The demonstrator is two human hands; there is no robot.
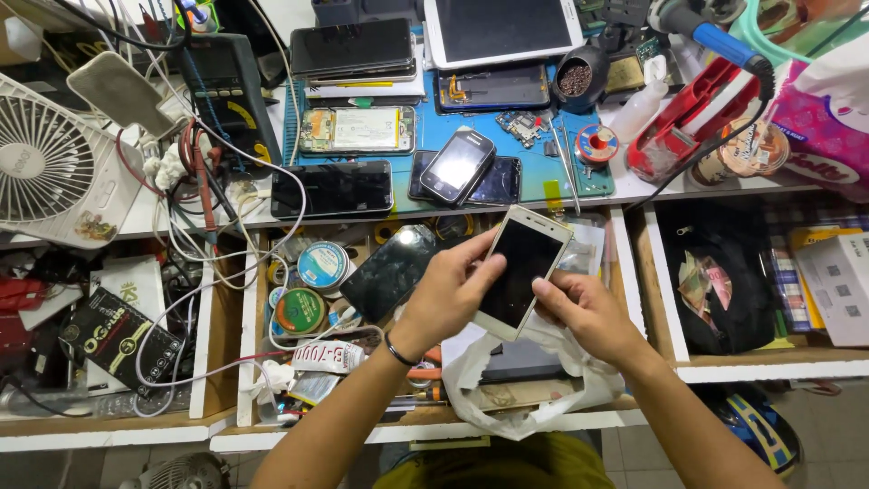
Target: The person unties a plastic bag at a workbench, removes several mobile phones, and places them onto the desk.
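Near, above the open drawer [434, 426], the left hand [448, 294] and the right hand [579, 312] both close their fingers around a white smartphone [523, 270], screen up. Beyond it, a blue work mat [534, 149] carries several dismantled phones [358, 129].

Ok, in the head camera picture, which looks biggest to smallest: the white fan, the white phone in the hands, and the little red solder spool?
1. White fan, clearly the biggest.
2. White phone, held by the left hand and right hand; it is nearer the camera, so it may look larger than it is.
3. Red solder spool, smallest.
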